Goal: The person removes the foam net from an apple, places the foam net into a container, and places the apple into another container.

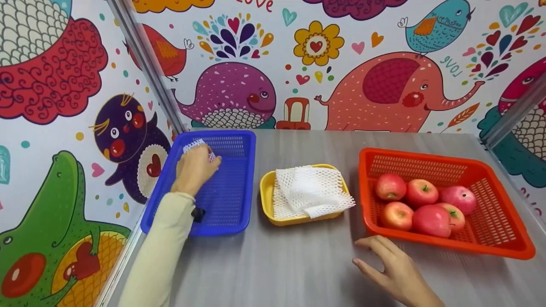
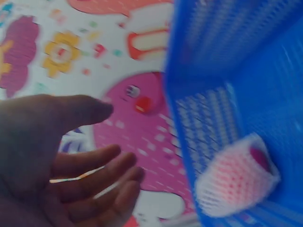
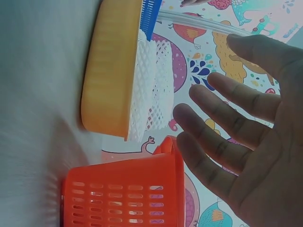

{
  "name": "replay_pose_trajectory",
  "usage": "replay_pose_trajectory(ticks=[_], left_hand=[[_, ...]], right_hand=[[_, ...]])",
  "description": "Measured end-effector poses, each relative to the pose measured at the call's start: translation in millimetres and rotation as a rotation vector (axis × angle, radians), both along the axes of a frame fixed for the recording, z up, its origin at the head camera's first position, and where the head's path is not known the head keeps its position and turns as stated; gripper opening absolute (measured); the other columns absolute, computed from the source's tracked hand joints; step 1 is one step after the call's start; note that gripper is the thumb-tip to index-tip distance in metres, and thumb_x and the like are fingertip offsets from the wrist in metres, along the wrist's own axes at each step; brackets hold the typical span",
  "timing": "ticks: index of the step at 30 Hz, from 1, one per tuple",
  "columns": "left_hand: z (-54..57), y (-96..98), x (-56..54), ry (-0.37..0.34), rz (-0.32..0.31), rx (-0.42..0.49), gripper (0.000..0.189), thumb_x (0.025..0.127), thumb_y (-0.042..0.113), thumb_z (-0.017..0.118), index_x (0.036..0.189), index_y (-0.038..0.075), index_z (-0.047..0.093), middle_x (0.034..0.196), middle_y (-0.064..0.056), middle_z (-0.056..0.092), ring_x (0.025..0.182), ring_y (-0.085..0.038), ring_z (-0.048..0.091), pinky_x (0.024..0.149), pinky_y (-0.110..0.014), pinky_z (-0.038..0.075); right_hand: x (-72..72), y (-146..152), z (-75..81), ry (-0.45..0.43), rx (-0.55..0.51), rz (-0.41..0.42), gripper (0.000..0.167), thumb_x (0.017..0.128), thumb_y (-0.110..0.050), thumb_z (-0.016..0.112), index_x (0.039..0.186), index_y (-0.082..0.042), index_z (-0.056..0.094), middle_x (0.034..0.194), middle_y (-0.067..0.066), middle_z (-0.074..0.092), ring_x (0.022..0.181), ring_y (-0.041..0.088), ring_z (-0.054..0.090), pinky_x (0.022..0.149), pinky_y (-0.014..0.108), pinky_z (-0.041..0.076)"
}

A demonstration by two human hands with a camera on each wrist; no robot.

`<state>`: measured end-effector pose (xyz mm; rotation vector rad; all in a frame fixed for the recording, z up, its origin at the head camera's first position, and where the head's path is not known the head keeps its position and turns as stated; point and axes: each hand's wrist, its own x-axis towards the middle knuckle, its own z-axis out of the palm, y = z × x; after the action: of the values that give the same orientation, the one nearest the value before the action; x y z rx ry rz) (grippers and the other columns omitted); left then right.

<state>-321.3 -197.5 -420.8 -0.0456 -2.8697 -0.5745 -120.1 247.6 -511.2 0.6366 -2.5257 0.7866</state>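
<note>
An apple in a white foam net point(image 2: 239, 177) lies in the far left corner of the blue basket point(image 1: 252, 183); a bit of its red skin shows at the net's opening. My left hand point(image 1: 196, 166) is over that corner and partly hides the netted apple in the head view. In the left wrist view its fingers are apart and relaxed, with nothing in them. My right hand point(image 1: 394, 268) hovers empty before the red basket point(image 1: 448, 247), thumb and fingers spread. Several bare apples point(image 1: 431, 221) sit in the red basket.
Between the two baskets stands a small yellow basket point(image 1: 266, 200) piled with white foam nets point(image 1: 309, 189), some hanging over its rim. The grey table point(image 1: 273, 264) is bounded by printed wall panels point(image 1: 298, 85) at the back and sides.
</note>
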Motion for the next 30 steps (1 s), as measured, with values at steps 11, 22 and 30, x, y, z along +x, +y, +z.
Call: replay_pose_trajectory(ticks=[11,22,30], left_hand=[[-34.4,-30.4,-57.4,-0.242,0.165,0.006,0.057,0.092,0.035,0.064,0.12,-0.015,0.058,0.119,-0.036,0.058,0.111,-0.053,0.056,0.087,-0.062,0.048],[-61.3,-40.5,-65.8,-0.403,0.195,-0.01,0.064,0.088,0.048,0.067,0.112,-0.011,0.063,0.111,-0.031,0.062,0.096,-0.04,0.059,0.085,-0.056,0.051],[-72.7,-35.1,-79.4,-0.404,0.248,0.038,0.072,0.087,0.056,0.067,0.106,-0.013,0.062,0.101,-0.028,0.061,0.093,-0.039,0.062,0.079,-0.05,0.054]], right_hand=[[-1.2,2.8,-2.1,-0.001,-0.003,0.005,0.042,0.074,-0.02,0.09,0.109,-0.028,0.067,0.105,-0.016,0.062,0.091,0.002,0.06,0.082,0.012,0.044],[1.1,3.4,-8.5,-0.028,-0.016,0.03,0.043,0.077,-0.023,0.088,0.113,-0.03,0.066,0.105,-0.014,0.062,0.091,0.007,0.061,0.083,0.012,0.044],[2.5,5.8,-11.9,-0.024,-0.039,0.04,0.042,0.077,-0.021,0.088,0.113,-0.029,0.067,0.105,-0.014,0.062,0.09,0.006,0.06,0.082,0.011,0.044]])
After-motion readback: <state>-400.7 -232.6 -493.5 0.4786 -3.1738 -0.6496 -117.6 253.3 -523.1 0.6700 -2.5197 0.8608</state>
